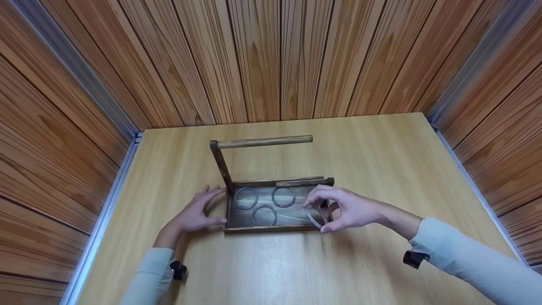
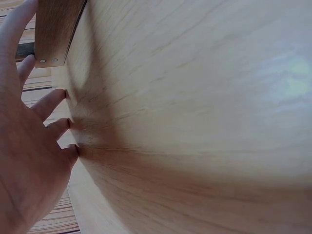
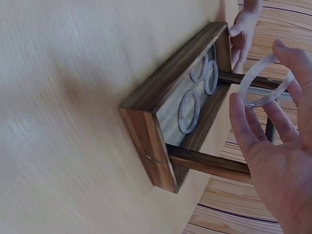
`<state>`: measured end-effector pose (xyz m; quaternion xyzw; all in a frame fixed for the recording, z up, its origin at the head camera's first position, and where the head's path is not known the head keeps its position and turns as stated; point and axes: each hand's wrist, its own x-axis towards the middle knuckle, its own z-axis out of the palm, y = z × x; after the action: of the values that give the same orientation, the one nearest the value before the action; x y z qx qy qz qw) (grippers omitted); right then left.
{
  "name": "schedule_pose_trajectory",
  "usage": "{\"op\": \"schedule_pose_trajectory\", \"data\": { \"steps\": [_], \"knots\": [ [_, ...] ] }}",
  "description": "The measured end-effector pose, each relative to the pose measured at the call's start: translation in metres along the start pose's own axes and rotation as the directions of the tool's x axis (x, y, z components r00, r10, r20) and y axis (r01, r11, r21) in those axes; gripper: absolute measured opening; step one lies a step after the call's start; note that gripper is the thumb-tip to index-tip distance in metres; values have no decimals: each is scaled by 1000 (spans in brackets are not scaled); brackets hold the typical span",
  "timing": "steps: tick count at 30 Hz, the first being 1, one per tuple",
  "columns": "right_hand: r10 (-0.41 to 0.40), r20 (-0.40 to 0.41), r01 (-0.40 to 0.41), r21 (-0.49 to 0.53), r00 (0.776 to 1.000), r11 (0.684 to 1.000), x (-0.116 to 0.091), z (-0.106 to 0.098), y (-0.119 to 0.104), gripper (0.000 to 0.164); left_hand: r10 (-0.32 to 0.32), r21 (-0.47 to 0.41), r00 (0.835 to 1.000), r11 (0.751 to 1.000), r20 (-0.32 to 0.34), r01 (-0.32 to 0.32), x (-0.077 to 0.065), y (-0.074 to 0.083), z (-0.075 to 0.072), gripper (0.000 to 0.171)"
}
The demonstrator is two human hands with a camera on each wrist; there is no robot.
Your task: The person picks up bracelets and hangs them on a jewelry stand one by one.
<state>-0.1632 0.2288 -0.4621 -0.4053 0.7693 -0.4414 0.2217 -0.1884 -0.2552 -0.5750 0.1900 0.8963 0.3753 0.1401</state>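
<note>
My right hand (image 1: 343,207) pinches a pale translucent bangle (image 3: 248,83) between thumb and fingertips, held above the right end of a dark wooden tray (image 1: 271,229). The bangle stands tilted on edge in the head view. Three more bangles (image 1: 264,215) lie on the tray's floor, two behind and one in front. At the tray's left end, my left hand (image 1: 197,212) has spread fingers, its thumb touching the tray's side. In the left wrist view, several fingertips (image 2: 59,95) rest on the table.
A tall post (image 1: 222,165) rises from the tray's back left, with a wooden bar (image 1: 264,142) reaching right from its top. A lower bar (image 1: 302,183) extends left from the right end. Wood-plank walls (image 1: 254,63) enclose the table (image 1: 271,271) behind and at both sides.
</note>
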Motion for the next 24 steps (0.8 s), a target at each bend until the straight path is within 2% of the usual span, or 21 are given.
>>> {"op": "schedule_pose_trajectory", "data": {
  "steps": [6, 15, 24],
  "knots": [
    [-23, -15, 23, 8, 1000, 1000, -1, -9, -8, 59, -20, 5, 1000, 1000, 14, 19, -1, 1, 0, 96],
    [-37, -39, 36, -9, 999, 999, -5, -29, -16, 63, -2, 15, 1000, 1000, 5, 2, 0, 0, -1, 96],
    [-35, -109, 29, -59, 993, 998, -5, -54, -25, 59, -5, 23, 1000, 1000, 0, 5, 0, -1, 0, 96]
  ]
}}
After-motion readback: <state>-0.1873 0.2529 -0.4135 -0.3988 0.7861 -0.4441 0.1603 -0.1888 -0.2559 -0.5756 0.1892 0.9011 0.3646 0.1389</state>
